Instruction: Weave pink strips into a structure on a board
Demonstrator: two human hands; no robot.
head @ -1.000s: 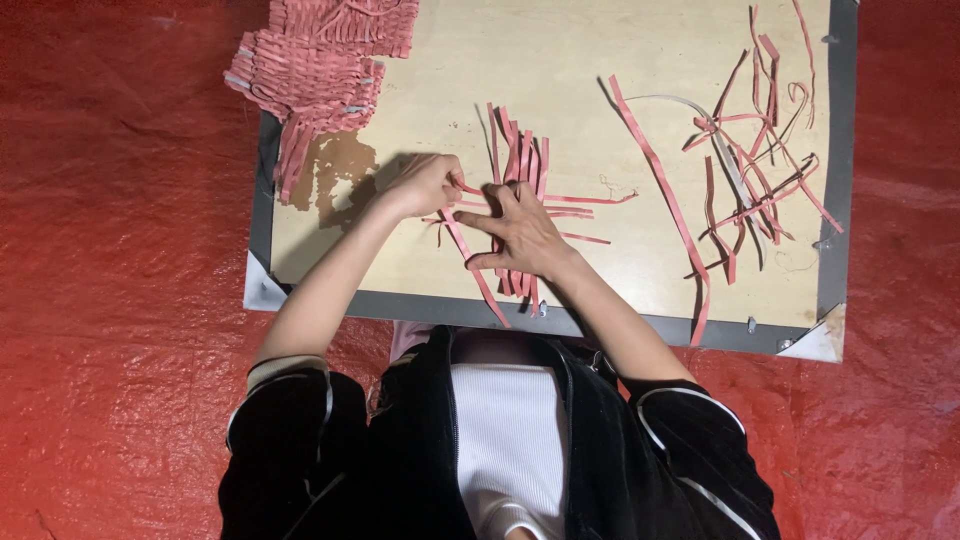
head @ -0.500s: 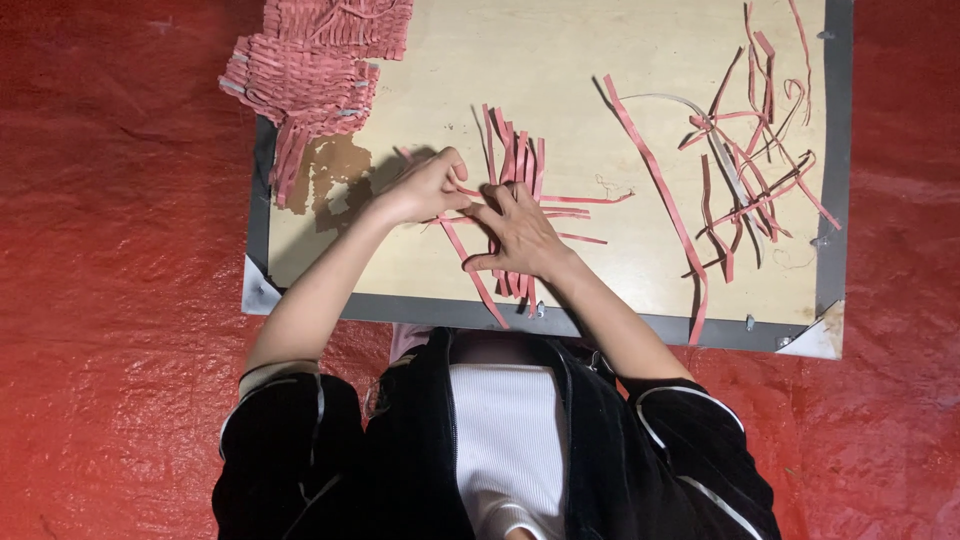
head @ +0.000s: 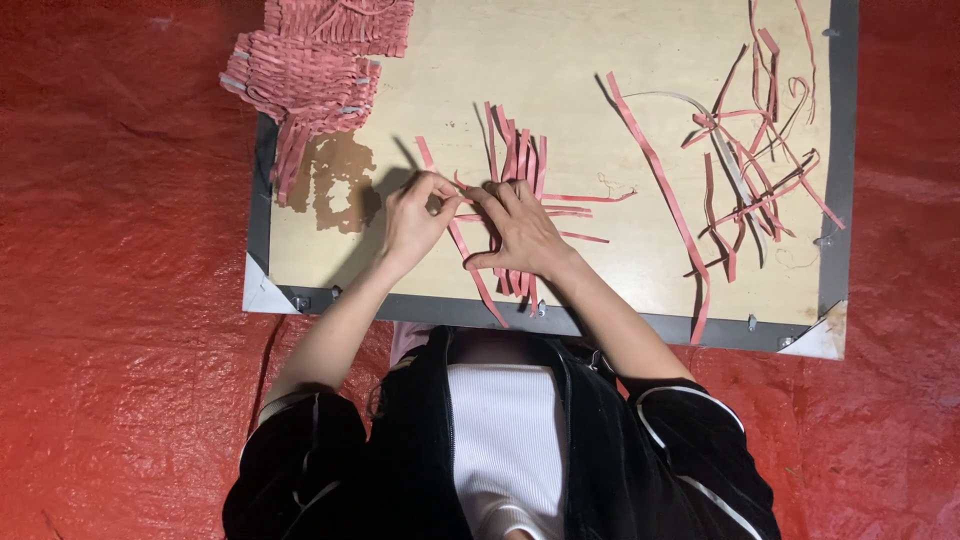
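1. The left hand rested on the wooden board, thumb and forefinger pinched together on a crosswise pink strip at the left edge of the half-woven strips.
2. The right hand lay flat over that weave — fingers spread slightly and pressed down on the upright strips, its forefinger tip meeting the left hand's pinch; it grasped nothing that I could tell, only held the strips in place.
3. The half-woven strips sat near the middle of the board, a little toward its near edge, with loose ends running out to the right and past the near border.
4. At the far left corner lay two finished woven mats, overlapping and hanging off the board's edge.
5. To the right, a long single strip ran diagonally, and beyond it a tangle of loose strips — well apart from the hands.
6. The board lay on a red sheet.
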